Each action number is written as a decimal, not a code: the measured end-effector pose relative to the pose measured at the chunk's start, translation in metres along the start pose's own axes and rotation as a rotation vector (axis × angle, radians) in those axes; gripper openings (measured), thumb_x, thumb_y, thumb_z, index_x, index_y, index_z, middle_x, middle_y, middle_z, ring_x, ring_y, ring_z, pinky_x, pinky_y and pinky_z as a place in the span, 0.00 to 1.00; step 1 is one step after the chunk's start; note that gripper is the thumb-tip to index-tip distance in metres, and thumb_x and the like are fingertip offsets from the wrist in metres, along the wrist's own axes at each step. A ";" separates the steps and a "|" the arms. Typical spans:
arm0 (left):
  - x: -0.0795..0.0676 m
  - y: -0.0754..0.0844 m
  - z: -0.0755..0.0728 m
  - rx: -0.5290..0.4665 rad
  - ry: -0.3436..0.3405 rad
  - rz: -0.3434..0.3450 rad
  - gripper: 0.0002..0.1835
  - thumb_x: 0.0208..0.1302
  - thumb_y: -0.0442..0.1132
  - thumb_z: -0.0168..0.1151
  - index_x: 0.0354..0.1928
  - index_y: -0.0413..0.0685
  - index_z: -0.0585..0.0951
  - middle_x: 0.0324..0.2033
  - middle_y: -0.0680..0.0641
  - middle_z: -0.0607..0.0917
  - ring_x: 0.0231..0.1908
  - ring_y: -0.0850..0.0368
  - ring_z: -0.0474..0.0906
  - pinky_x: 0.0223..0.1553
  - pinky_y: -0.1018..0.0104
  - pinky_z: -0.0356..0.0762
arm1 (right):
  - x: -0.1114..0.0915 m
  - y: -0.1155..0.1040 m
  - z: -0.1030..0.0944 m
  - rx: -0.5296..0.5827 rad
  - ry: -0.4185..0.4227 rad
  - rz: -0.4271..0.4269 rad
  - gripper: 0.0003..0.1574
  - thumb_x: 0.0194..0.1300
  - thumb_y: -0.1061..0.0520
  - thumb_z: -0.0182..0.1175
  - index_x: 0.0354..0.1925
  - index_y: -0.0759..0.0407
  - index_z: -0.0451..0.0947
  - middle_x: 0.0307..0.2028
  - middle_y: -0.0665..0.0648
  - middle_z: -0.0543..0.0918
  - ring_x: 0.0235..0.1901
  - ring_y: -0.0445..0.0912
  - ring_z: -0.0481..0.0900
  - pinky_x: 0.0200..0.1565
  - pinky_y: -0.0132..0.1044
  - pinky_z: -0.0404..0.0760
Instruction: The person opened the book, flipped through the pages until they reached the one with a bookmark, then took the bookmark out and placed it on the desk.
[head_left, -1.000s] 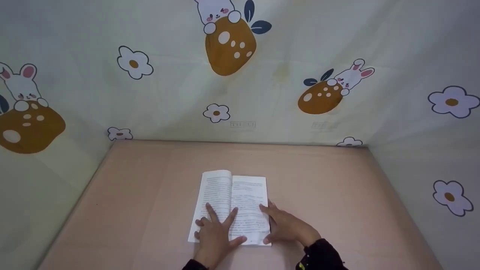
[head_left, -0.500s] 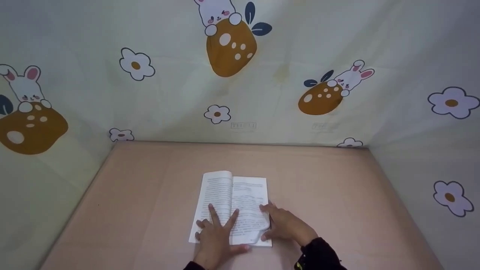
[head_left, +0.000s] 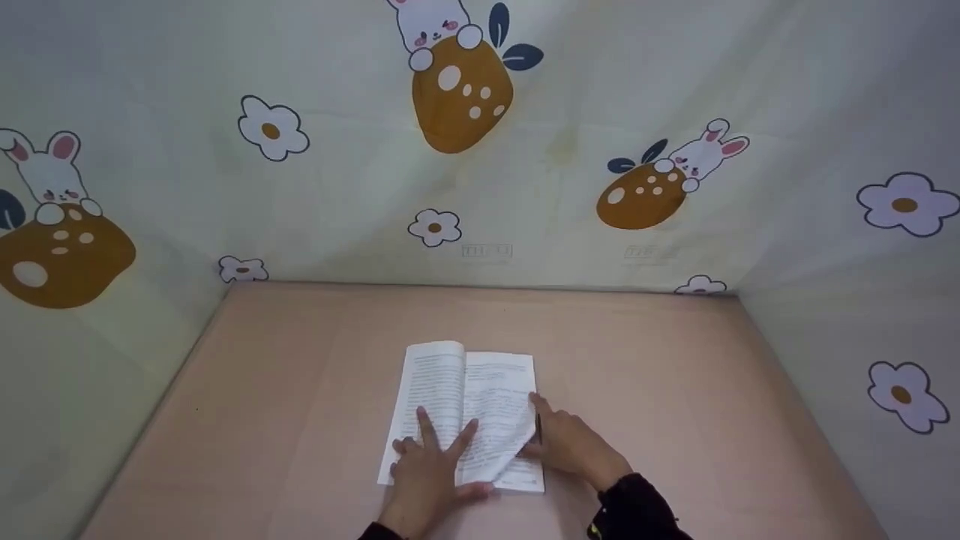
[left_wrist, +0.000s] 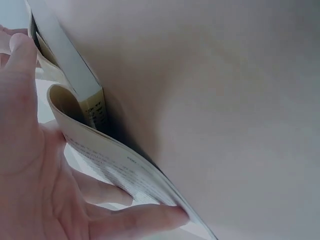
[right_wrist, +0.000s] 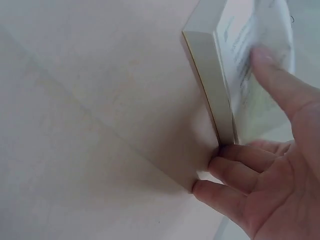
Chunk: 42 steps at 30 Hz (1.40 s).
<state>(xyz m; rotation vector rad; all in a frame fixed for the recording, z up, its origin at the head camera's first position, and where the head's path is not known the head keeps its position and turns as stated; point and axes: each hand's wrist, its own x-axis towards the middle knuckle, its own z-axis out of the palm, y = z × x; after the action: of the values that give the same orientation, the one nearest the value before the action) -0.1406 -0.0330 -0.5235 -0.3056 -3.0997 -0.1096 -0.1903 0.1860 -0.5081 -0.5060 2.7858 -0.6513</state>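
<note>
An open book point(head_left: 499, 375) lies on the table, pages of printed text facing up. My left hand point(head_left: 426, 476) rests spread over the lower left page and the fold, its thumb at the bottom edge. In the left wrist view its fingers point(left_wrist: 115, 220) lie along the curved left pages. At the book's right edge, my right hand point(head_left: 574, 442) holds a lifted page, thumb underneath and index finger at the outer edge. The page's lower corner is folded up, baring the page below. In the right wrist view, the thumb point(right_wrist: 280, 80) lies against the page, other fingers beside the block.
The pinkish-tan table point(head_left: 300, 390) spreads around the book. Pale cloth walls point(head_left: 345, 172) printed with rabbits, orange fruit and flowers enclose it at the back and both sides. Dark sleeves point(head_left: 637, 510) cover the wrists.
The right page's lower corner has lifted and folded further up and to the left. My right thumb has slid beneath it, and the index finger has moved slightly up. My left hand stays nearly still.
</note>
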 end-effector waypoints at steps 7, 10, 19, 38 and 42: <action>0.000 -0.010 -0.003 -0.073 0.028 0.078 0.45 0.40 0.76 0.52 0.64 0.70 0.68 0.57 0.19 0.65 0.37 0.23 0.76 0.23 0.52 0.80 | 0.002 0.000 0.001 0.027 -0.011 0.041 0.66 0.55 0.34 0.62 0.71 0.67 0.38 0.39 0.73 0.81 0.38 0.58 0.82 0.44 0.50 0.79; 0.002 -0.013 -0.005 -0.101 -0.010 0.066 0.43 0.41 0.75 0.51 0.64 0.70 0.67 0.57 0.19 0.65 0.38 0.24 0.76 0.28 0.51 0.80 | 0.002 -0.002 0.000 0.038 -0.050 0.082 0.66 0.54 0.32 0.60 0.72 0.63 0.38 0.45 0.75 0.79 0.44 0.60 0.80 0.49 0.52 0.77; 0.005 -0.017 -0.008 -0.146 -0.027 0.011 0.33 0.63 0.62 0.47 0.67 0.56 0.65 0.58 0.24 0.68 0.35 0.31 0.78 0.24 0.53 0.79 | -0.002 -0.004 -0.004 0.020 -0.106 0.052 0.58 0.47 0.34 0.65 0.71 0.53 0.54 0.65 0.70 0.63 0.64 0.63 0.63 0.63 0.60 0.60; 0.003 -0.017 -0.011 -0.151 0.051 -0.087 0.34 0.54 0.24 0.59 0.63 0.23 0.60 0.55 0.23 0.70 0.43 0.35 0.77 0.32 0.57 0.81 | 0.000 -0.004 -0.005 0.019 -0.143 0.109 0.58 0.43 0.36 0.68 0.69 0.54 0.59 0.67 0.67 0.60 0.66 0.62 0.60 0.64 0.57 0.61; 0.006 -0.015 -0.011 -0.216 -0.010 -0.124 0.38 0.52 0.22 0.59 0.67 0.32 0.58 0.66 0.27 0.56 0.46 0.35 0.75 0.28 0.58 0.80 | 0.001 -0.003 -0.005 0.033 -0.142 0.118 0.59 0.43 0.37 0.69 0.69 0.53 0.59 0.68 0.66 0.59 0.67 0.61 0.59 0.64 0.57 0.60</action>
<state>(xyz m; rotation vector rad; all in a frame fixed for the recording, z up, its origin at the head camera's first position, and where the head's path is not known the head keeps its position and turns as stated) -0.1492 -0.0479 -0.5132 -0.1178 -3.1176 -0.4484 -0.1920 0.1853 -0.5028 -0.3626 2.6435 -0.6090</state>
